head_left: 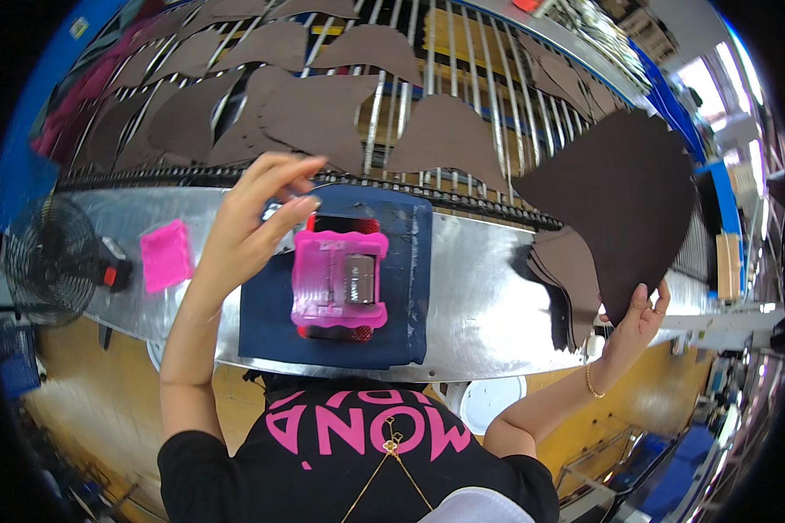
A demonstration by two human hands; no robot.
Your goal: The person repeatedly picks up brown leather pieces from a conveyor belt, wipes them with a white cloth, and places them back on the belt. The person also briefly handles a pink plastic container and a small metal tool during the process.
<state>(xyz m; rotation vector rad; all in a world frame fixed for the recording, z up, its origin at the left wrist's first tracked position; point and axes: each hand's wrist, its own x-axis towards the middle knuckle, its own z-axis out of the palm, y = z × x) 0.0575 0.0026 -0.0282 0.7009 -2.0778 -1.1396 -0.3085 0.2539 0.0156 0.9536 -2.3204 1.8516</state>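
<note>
At the right, my right hand has its fingers closed on the lower edge of a large dark brown fabric piece, which is raised above the bench. Beside it, a stack of smaller curved brown fabric pieces lies at the bench's right. My left hand hovers near the far edge of a dark blue mat, fingers apart, and I see nothing held in it. Just right of that hand, a pink scalloped plastic container sits on the mat, with a dark metallic cylinder in it.
Beyond the metal bench runs a rack of metal rods carrying several brown fabric pieces, with a black chain along its near edge. A pink pad and a black fan stand at the left.
</note>
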